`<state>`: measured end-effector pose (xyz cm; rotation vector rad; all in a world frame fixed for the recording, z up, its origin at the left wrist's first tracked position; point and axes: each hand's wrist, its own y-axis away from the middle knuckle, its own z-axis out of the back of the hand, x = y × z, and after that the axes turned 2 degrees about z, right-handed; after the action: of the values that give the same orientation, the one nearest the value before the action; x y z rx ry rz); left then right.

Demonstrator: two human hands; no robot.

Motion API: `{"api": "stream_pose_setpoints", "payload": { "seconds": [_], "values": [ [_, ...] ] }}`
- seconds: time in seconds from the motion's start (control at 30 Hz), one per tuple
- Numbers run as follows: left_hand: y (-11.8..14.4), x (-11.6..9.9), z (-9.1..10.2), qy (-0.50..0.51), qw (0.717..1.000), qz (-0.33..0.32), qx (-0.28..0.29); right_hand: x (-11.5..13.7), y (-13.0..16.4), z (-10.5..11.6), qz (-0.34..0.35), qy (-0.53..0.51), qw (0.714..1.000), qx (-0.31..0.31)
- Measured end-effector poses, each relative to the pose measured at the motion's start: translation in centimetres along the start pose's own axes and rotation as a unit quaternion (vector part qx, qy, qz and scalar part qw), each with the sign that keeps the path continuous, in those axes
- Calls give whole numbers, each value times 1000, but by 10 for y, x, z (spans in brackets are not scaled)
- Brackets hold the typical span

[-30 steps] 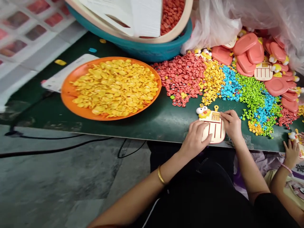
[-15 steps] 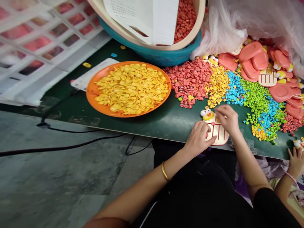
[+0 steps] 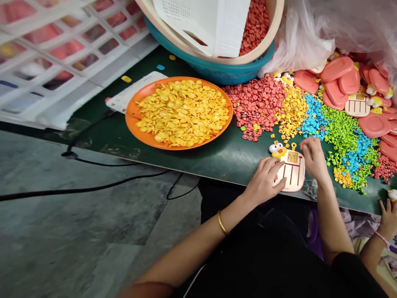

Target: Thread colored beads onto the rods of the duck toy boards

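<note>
Green and cluttered, our counter (image 3: 217, 159) carries an orange plate (image 3: 133, 120) of yellow discs and heaps of coloured beads (image 3: 313, 120). At its near edge lies the duck toy board (image 3: 293, 174); our left hand (image 3: 266, 180) rests flat on it, fingers spread. Our right hand (image 3: 314, 157) touches its upper right corner, fingertips pressed together.

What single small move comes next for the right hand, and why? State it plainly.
Probably reach the right hand a little further, into the pile of small blue plastic beads just beyond it, and pick one. The left hand lies flat on the cream plastic duck-headed abacus toy, steadying it, and the toy's rods look bare.
</note>
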<state>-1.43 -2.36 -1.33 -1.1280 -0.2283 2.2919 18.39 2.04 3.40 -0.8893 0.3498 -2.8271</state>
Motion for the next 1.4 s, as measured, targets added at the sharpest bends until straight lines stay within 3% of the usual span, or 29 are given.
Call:
{"api": "stream_pose_setpoints", "payload": {
  "seconds": [0.1, 0.27, 0.37, 0.53, 0.6, 0.7, 0.8, 0.9, 1.0, 1.13, 1.27, 1.4],
  "values": [
    [-1, 0, -3, 0, 1000, 6, 0, -6, 37, -5, -68, -44, 996, -45],
    [-1, 1, -8, -9, 1000, 9, -26, -5, 43, -19, -91, -41, 990, -97],
    [-1, -1, -7, -2, 1000, 21, -19, -5, 49, -11, -56, -17, 996, -70],
    [-4, -4, -3, 2, 999, 33, -5, -8, 72, 4, 19, -8, 999, 28],
    [-4, -4, -3, 5, 999, 38, -1, -7, 69, 6, 38, -19, 999, 34],
    [-4, -2, -4, 11, 999, 38, 1, 1, 39, 2, 44, -57, 997, -12],
    [-4, -1, -4, 18, 999, 32, 8, 14, -19, -17, 43, -48, 997, -31],
    [-5, 0, -3, 27, 999, 27, 13, 28, -76, -46, 28, 30, 998, 51],
    [-6, 1, -3, 35, 999, 24, 11, 32, -98, -58, 25, 82, 989, 120],
    [-6, 1, -3, 42, 999, 23, 3, 15, -60, -23, 30, 86, 995, 46],
    [-6, 2, -2, 48, 998, 26, 11, -20, 4, 21, -55, 58, 996, -30],
    [-7, 3, -1, 50, 998, 22, 7, -41, 39, 22, -91, 54, 993, -57]
  ]
}}
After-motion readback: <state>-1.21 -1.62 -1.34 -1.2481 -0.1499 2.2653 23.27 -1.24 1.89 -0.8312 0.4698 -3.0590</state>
